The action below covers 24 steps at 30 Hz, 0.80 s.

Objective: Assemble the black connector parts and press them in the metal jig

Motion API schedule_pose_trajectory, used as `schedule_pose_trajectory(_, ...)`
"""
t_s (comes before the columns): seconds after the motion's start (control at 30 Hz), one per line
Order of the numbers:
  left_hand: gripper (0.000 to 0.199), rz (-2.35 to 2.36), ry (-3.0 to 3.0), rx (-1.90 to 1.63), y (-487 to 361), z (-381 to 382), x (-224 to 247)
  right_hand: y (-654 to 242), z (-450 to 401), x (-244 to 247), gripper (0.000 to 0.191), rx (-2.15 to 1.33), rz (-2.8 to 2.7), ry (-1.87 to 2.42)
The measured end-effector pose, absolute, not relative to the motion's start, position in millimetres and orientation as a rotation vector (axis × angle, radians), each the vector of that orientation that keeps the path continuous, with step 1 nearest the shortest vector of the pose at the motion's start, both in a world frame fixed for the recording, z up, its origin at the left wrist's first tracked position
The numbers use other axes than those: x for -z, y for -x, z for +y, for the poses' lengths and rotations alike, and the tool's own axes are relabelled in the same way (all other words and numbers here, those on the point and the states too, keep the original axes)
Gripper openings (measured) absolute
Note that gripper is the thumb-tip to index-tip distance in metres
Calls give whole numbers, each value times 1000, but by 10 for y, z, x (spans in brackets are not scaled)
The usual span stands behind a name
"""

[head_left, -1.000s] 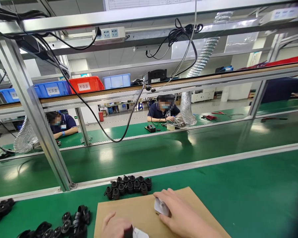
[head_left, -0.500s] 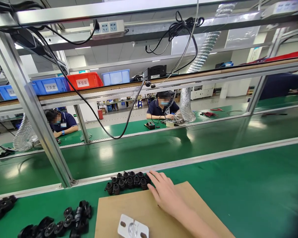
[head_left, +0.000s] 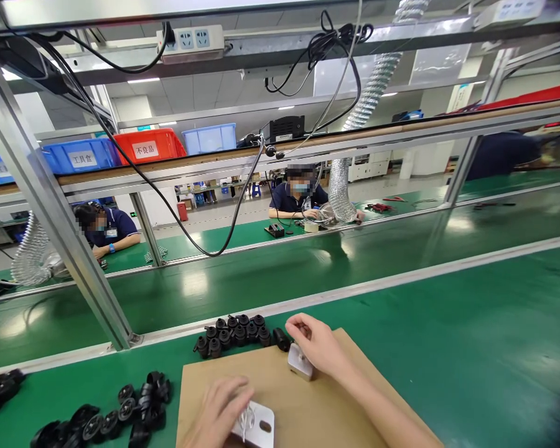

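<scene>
Green surface (head_left: 485, 348), cardboard sheet (head_left: 317, 423) on it: left hand (head_left: 217, 410) over the near pale block (head_left: 264, 429), right hand (head_left: 318, 345) curled at the far block (head_left: 300, 365), both grips impossible to tell. Stray fingers could roll the tipped black fitting (head_left: 280, 340) alongside.

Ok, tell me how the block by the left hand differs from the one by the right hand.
Place: the near block is low on the brown board, by the left hand; the far block sits towards the board's far edge, by the right hand.
Top: the near block shows a dark slot; the far block shows none on its visible part.
Shared: both are pale and silvery, partly covered by a hand.
</scene>
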<state>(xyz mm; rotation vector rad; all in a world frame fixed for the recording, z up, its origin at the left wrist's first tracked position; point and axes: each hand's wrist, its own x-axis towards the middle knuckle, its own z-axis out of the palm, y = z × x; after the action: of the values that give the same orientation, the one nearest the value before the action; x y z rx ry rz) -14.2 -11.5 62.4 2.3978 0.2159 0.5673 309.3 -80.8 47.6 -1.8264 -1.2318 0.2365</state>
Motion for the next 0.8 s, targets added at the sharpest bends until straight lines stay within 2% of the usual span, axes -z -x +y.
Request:
schedule_pose_trajectory(0.07, 86, 284, -2361, -525, 129, -2, -558, -3048, -846, -487, 28, -233, -1288, 1836)
schedule_pose_trajectory(0.13, 93, 276, -2321, -468, 117, 57, -501, -2962, -856, -499, 24, -144, -1386, 1867)
schedule_pose_trajectory(0.27, 81, 215, -2274, -510, 109, 61, -449, -2786, -804, -514, 20, 142, -1545, 1993)
schedule_pose_trajectory(0.37, 79, 225, -2255, -566, 107, 30, -459, -2717, -776, -514, 13, 245, -1624, 2072)
schedule_pose_trajectory(0.47, 80, 241, -2240, -594, 94, -5, -484, -2685, -789, -496, 16, 310, -1671, 2113)
schedule_pose_trajectory(0.67, 76, 198, -2259, -593, 63, 15, -411, -2718, -768, -457, 11, 163, -1522, 2106)
schedule_pose_trajectory(0.8, 84, 165, -2300, -568, 82, 100, -270, -2889, -781, -547, 28, 15, -1342, 2000)
